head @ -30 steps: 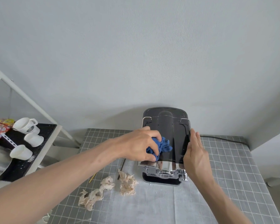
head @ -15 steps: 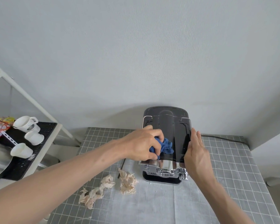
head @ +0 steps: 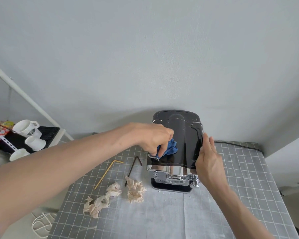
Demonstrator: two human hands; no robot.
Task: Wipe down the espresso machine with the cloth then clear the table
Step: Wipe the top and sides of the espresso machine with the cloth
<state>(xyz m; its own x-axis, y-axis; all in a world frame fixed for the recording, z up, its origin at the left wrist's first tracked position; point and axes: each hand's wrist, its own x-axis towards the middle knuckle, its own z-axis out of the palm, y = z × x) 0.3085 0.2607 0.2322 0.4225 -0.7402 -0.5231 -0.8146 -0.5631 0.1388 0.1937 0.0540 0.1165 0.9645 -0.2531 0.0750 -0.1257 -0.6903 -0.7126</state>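
A black and chrome espresso machine (head: 181, 135) stands at the back of the grey gridded table (head: 240, 178). My left hand (head: 152, 137) grips a bunched blue cloth (head: 170, 148) and presses it on the left part of the machine's glossy top. Straight fingers of my right hand (head: 209, 163) lie flat against the machine's right side. Two crumpled beige napkins (head: 102, 199) (head: 135, 190) lie on the table left of the machine, with a yellow straw (head: 104, 175) and a dark brown straw (head: 133, 169) behind them.
A black tray (head: 47, 133) with three white cups (head: 25, 127) sits on a white rack at the far left. The machine's black cable (head: 238, 144) runs along the table's back right. A white cord (head: 41, 225) lies on the floor at the lower left.
My left hand has raised its wrist and slid the cloth toward the machine's left edge, uncovering the two straws. My right hand has stayed on the machine's side.
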